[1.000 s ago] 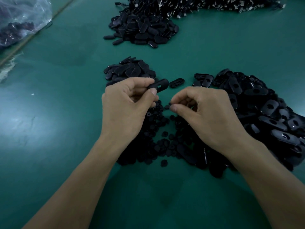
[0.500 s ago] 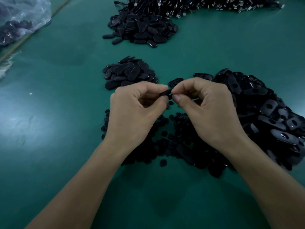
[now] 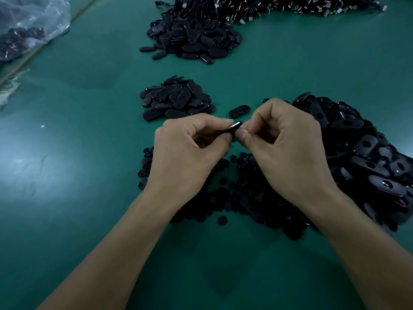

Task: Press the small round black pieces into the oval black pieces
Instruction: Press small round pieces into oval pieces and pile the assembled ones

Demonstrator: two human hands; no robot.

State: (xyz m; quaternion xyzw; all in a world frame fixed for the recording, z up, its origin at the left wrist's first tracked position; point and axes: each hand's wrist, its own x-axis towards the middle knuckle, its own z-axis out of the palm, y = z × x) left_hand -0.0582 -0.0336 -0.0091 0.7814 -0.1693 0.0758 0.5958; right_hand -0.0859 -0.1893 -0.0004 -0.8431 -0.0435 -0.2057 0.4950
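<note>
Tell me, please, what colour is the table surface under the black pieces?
The table surface is plain dark green, with no pattern; the head view, the only one, shows it.

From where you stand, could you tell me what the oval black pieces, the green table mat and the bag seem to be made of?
The oval black pieces: probably moulded plastic, semi-gloss; small glints on smooth rounded faces. The green table mat: looks like rubber or vinyl, matte; soft broad reflections, faint scuffs. The bag: thin clear plastic film; crinkled, see-through.
</note>
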